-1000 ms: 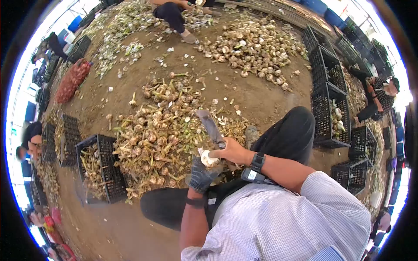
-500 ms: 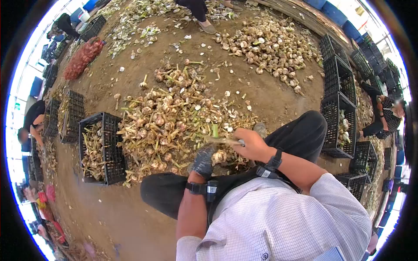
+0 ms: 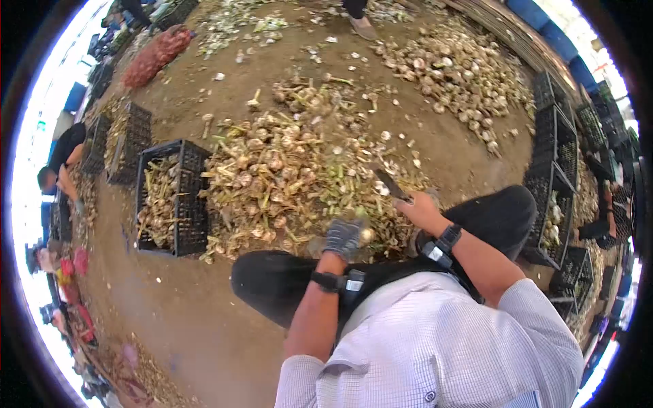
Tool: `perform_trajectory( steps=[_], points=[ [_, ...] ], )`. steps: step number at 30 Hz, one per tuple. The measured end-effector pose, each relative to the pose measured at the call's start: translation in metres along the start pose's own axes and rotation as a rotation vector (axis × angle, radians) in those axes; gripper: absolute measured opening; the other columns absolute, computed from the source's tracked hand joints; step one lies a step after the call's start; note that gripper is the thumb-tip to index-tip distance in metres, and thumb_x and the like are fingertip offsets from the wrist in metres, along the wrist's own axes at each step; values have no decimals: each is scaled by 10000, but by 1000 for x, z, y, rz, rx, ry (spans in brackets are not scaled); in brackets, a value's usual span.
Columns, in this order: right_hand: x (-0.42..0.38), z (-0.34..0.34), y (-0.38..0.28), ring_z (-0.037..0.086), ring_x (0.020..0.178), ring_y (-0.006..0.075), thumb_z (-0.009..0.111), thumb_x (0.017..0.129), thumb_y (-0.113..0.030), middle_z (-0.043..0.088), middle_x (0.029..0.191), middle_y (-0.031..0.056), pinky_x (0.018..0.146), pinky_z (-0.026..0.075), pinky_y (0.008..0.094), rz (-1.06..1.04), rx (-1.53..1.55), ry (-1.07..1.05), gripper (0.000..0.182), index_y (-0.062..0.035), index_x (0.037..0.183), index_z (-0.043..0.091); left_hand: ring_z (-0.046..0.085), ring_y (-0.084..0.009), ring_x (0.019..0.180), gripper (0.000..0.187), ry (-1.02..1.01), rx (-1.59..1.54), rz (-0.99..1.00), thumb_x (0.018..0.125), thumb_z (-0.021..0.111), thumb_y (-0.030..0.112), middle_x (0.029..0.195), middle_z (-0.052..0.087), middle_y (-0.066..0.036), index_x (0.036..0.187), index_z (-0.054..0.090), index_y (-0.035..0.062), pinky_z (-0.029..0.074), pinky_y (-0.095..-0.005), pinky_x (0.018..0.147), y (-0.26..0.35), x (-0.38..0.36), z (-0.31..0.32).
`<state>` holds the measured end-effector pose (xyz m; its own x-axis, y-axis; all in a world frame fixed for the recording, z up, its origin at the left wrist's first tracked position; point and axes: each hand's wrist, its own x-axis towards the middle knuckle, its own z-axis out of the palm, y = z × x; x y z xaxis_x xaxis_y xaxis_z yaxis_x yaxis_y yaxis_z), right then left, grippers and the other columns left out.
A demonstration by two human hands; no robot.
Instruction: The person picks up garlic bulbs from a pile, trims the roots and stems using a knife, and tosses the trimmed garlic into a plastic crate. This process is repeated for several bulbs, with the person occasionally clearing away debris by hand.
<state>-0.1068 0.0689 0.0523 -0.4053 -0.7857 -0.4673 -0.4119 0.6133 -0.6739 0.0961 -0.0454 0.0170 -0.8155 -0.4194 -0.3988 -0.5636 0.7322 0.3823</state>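
My right hand [image 3: 420, 210] is closed around the handle of a knife [image 3: 389, 183], whose broad blade points up and away over the trimmings. My left hand [image 3: 344, 238], in a dark grey glove, is closed on a garlic bulb [image 3: 366, 236] that shows at its fingertips, slightly blurred. The two hands are apart, in front of my bent knees. Just beyond them lies a heap of garlic [image 3: 272, 163] with stalks still on, and cut green stalk pieces [image 3: 343, 180] are scattered at its right side.
A black crate [image 3: 192, 204] holding stalked garlic stands left of the heap. Another garlic pile [image 3: 469, 78] lies far right, near stacked black crates [image 3: 554, 136]. A red mesh sack [image 3: 158, 54] lies far left. Other people work at both sides; one person's shoe [image 3: 364, 27] shows at the top.
The knife has swung away from my left hand, and its blade now points up and forward. The hands have moved apart. The whole view has shifted, so the surroundings sit further right.
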Motion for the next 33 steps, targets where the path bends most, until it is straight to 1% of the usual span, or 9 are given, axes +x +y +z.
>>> perform_trajectory(
  steps=[5, 7, 10, 13, 16, 22, 25, 28, 33],
  points=[
    [6, 16, -27, 575, 644, 167, 723, 799, -328, 638, 767, 93, 600, 453, 325, -131, 306, -96, 494, 65, 1069, 594, 521, -364, 1156, 628, -136, -720, -226, 772, 720, 317, 1229, 568, -201, 1300, 496, 63, 431, -402, 953, 49, -5, -51],
    [19, 9, -12, 532, 676, 121, 731, 783, -207, 604, 784, 18, 615, 444, 315, 53, 371, -42, 309, 14, 970, 624, 537, -366, 1131, 733, 131, -701, -186, 718, 743, 432, 1227, 550, -239, 1261, 491, 10, 442, -393, 944, 40, -3, -19],
    [55, -69, 27, 561, 595, 163, 692, 779, -179, 607, 681, 32, 553, 452, 307, -153, -359, 292, 199, 0, 829, 621, 521, -326, 1139, 754, 480, -797, -22, 748, 755, 354, 1237, 521, -220, 1319, 427, -14, 447, -369, 948, 14, -22, -55],
    [51, -161, 36, 627, 579, 195, 695, 833, -310, 627, 636, 84, 537, 500, 311, 110, 491, 723, 337, 14, 880, 612, 558, -214, 1035, 461, 596, -262, 103, 812, 710, 124, 1109, 585, -126, 1225, 532, 20, 479, -336, 881, -54, -61, -141],
    [68, -170, 61, 573, 536, 163, 688, 837, -312, 580, 571, 66, 508, 451, 308, 153, 615, 844, 341, 19, 811, 608, 626, -287, 859, 398, 608, -1193, -341, 797, 712, 173, 992, 653, -121, 1143, 592, 17, 509, -367, 784, -136, -71, -186],
    [62, -72, 58, 578, 590, 134, 649, 856, -230, 612, 703, 49, 497, 433, 322, 288, 428, 460, 214, -19, 835, 620, 555, -361, 1102, 517, 435, 376, -410, 780, 702, 295, 1205, 579, -223, 1172, 579, -19, 451, -400, 950, -349, -7, -50],
    [52, -47, 32, 596, 630, 189, 698, 818, -265, 652, 732, 85, 603, 483, 359, 291, -61, 437, 282, -14, 934, 642, 500, -340, 1198, 492, 289, 189, -518, 820, 658, 297, 1268, 539, -228, 1183, 575, -26, 408, -384, 1015, -283, 21, -37],
    [38, -40, 14, 623, 768, 326, 699, 781, -311, 645, 837, 194, 683, 482, 426, 79, 82, 353, 346, 11, 879, 619, 498, -339, 1205, 449, 16, 238, -737, 830, 652, 224, 1308, 514, -215, 1203, 567, -10, 415, -365, 1013, -239, 56, -46],
    [30, -15, 37, 602, 815, 369, 699, 771, -313, 615, 851, 221, 733, 470, 441, 23, -82, 244, 373, 25, 889, 595, 437, -302, 1282, 514, 106, 224, -765, 826, 666, 250, 1378, 454, -198, 1251, 531, -6, 391, -338, 1046, -261, 59, -39]
  ],
)
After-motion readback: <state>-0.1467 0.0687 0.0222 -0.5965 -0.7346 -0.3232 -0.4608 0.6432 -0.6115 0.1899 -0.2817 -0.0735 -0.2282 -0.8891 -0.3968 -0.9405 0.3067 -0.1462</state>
